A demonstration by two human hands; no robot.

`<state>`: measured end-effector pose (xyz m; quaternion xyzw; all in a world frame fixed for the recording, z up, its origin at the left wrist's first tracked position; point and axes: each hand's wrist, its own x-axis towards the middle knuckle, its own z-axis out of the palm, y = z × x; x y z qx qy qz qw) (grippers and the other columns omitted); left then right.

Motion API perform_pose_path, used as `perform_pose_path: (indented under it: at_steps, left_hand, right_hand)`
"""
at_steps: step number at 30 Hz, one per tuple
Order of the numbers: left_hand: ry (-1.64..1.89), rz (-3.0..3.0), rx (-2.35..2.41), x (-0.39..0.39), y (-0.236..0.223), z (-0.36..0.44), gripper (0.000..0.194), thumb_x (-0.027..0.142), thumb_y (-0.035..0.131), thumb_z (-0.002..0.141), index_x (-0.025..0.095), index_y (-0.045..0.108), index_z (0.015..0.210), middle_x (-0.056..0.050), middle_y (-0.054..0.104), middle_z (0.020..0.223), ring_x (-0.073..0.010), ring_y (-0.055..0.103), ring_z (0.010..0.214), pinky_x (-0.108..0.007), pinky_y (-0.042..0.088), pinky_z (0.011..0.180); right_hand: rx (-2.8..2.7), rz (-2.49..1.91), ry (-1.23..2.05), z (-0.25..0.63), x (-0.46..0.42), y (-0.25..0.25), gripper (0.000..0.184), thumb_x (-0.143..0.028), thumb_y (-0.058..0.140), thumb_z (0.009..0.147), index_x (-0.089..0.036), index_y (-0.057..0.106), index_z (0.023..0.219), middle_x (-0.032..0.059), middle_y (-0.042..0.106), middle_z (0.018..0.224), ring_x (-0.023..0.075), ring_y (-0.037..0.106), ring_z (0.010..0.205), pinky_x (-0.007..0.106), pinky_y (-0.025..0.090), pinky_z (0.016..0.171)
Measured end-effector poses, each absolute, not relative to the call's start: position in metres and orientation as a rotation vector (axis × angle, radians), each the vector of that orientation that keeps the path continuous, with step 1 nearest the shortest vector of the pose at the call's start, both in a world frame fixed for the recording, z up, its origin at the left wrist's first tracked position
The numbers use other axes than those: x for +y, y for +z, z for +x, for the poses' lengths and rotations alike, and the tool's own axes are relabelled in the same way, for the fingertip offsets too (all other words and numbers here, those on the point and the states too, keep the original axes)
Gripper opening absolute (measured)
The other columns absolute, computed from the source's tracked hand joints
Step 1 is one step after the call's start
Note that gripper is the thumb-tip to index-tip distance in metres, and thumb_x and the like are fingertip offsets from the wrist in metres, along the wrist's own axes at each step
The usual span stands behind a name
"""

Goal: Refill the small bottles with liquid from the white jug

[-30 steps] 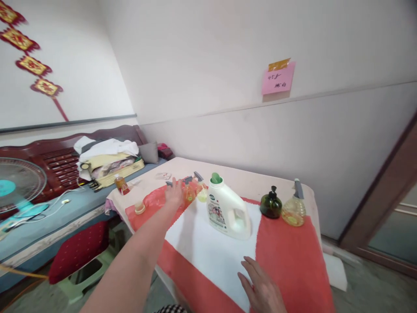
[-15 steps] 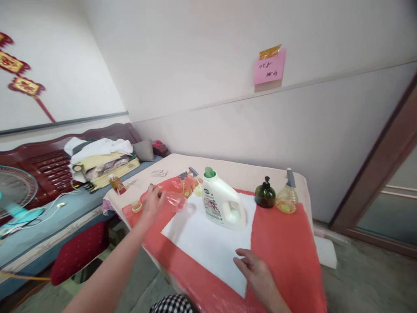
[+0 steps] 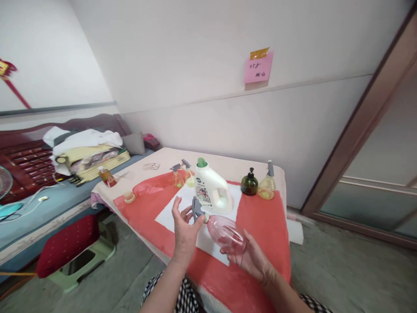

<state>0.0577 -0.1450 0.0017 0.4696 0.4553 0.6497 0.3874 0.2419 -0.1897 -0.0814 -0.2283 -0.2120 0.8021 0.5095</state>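
A clear pink spray bottle (image 3: 224,232) with a grey trigger head lies tilted in the air above the front of the white sheet (image 3: 211,250). My right hand (image 3: 252,258) is closed round its base end. At the other end, my left hand (image 3: 185,228) has its thumb against the neck and some fingers by the trigger, loosely round the head; the index finger stands away. Just behind the bottle, a large white detergent jug (image 3: 211,189) with a green top stands on the sheet.
Two spray bottles (image 3: 177,178) stand at the back left of the red cloth (image 3: 260,234). To the right are a dark green pump bottle (image 3: 249,183) and a yellowish spray bottle (image 3: 267,187). A round tan lid (image 3: 129,197) and an amber bottle (image 3: 107,176) lie left.
The pink bottle has come from the left side of the table to the middle front, and my right hand has closed on its base. The view has shifted to the right.
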Motion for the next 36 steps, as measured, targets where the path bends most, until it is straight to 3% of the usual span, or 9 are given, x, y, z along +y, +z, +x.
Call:
perform_pose_path:
  at_steps: [3, 9, 12, 16, 21, 25, 28, 32, 36]
  left_hand:
    - [1.605, 0.981, 1.053, -0.15, -0.004, 0.066, 0.085, 0.017, 0.086, 0.056, 0.029, 0.046, 0.13, -0.011, 0.046, 0.14, -0.0255, 0.051, 0.123, -0.031, 0.043, 0.097]
    - [1.412, 0.869, 1.029, -0.16, -0.019, 0.069, 0.045, 0.042, 0.072, 0.078, 0.021, 0.064, 0.117, -0.012, 0.067, 0.114, -0.0249, 0.059, 0.113, -0.031, 0.042, 0.097]
    - [1.385, 0.892, 1.079, -0.155, -0.024, 0.066, 0.043, 0.052, 0.064, 0.082, 0.018, 0.067, 0.108, -0.012, 0.068, 0.113, -0.0255, 0.061, 0.107, -0.033, 0.044, 0.092]
    - [1.409, 0.897, 1.117, -0.145, -0.029, 0.062, 0.046, 0.056, 0.064, 0.081, 0.016, 0.067, 0.104, -0.013, 0.069, 0.108, -0.0246, 0.063, 0.1, -0.034, 0.045, 0.089]
    - [1.438, 0.731, 1.039, -0.134, -0.034, 0.057, 0.046, 0.051, 0.074, 0.073, 0.015, 0.065, 0.099, -0.012, 0.07, 0.1, -0.0227, 0.066, 0.09, -0.036, 0.047, 0.084]
    - [1.464, 0.658, 0.873, -0.128, -0.031, 0.054, 0.037, 0.041, 0.079, 0.07, 0.016, 0.065, 0.093, -0.008, 0.07, 0.097, -0.0202, 0.066, 0.092, -0.033, 0.046, 0.087]
    - [1.405, 0.699, 0.809, -0.128, -0.029, 0.053, 0.035, 0.038, 0.08, 0.07, 0.016, 0.067, 0.093, -0.008, 0.07, 0.096, -0.0216, 0.066, 0.095, -0.033, 0.046, 0.088]
    - [1.383, 0.741, 0.824, -0.128, -0.03, 0.054, 0.036, 0.039, 0.079, 0.07, 0.016, 0.067, 0.095, -0.008, 0.071, 0.095, -0.0217, 0.066, 0.094, -0.033, 0.046, 0.087]
    - [1.335, 0.706, 0.914, -0.123, -0.033, 0.052, 0.037, 0.042, 0.079, 0.07, 0.016, 0.068, 0.093, -0.008, 0.07, 0.095, -0.0201, 0.066, 0.09, -0.03, 0.047, 0.082]
  right_hand:
    - [-0.481, -0.52, 1.963, 0.237, -0.188, -0.082, 0.06, -0.065, 0.053, 0.082, -0.023, 0.052, 0.125, 0.0132, 0.071, 0.107, 0.0237, 0.07, 0.078, 0.028, 0.047, 0.064]
    - [-0.544, -0.596, 2.089, 0.225, -0.185, -0.087, 0.064, -0.069, 0.048, 0.082, -0.022, 0.052, 0.125, 0.0097, 0.073, 0.089, 0.0199, 0.068, 0.066, 0.026, 0.046, 0.058]
    - [-0.588, -0.628, 2.072, 0.224, -0.185, -0.088, 0.059, -0.067, 0.051, 0.082, -0.023, 0.054, 0.121, 0.0068, 0.071, 0.085, 0.0177, 0.067, 0.064, 0.026, 0.047, 0.059]
    - [-0.749, -0.647, 1.881, 0.22, -0.183, -0.088, 0.056, -0.053, 0.069, 0.076, -0.027, 0.052, 0.122, 0.0059, 0.066, 0.108, 0.019, 0.066, 0.085, 0.033, 0.05, 0.077]
    - [-0.935, -0.797, 1.515, 0.216, -0.175, -0.095, 0.087, -0.035, 0.092, 0.049, -0.032, 0.048, 0.125, 0.0061, 0.051, 0.13, 0.0229, 0.056, 0.113, 0.037, 0.044, 0.095]
    - [-0.726, -0.727, 1.766, 0.218, -0.177, -0.091, 0.073, -0.066, 0.065, 0.076, -0.032, 0.039, 0.135, 0.0108, 0.051, 0.132, 0.0217, 0.064, 0.096, 0.041, 0.051, 0.084]
    - [-0.583, -0.734, 2.021, 0.217, -0.182, -0.085, 0.072, -0.076, 0.041, 0.083, -0.025, 0.038, 0.135, 0.011, 0.063, 0.109, 0.0197, 0.068, 0.078, 0.033, 0.052, 0.066]
    - [-0.664, -0.767, 1.932, 0.214, -0.184, -0.087, 0.064, -0.059, 0.065, 0.079, -0.024, 0.046, 0.129, 0.0081, 0.064, 0.105, 0.0207, 0.066, 0.086, 0.034, 0.051, 0.073]
    - [-0.771, -0.877, 1.571, 0.214, -0.178, -0.093, 0.082, -0.038, 0.087, 0.057, -0.028, 0.049, 0.128, 0.0058, 0.056, 0.119, 0.0213, 0.06, 0.102, 0.034, 0.048, 0.086]
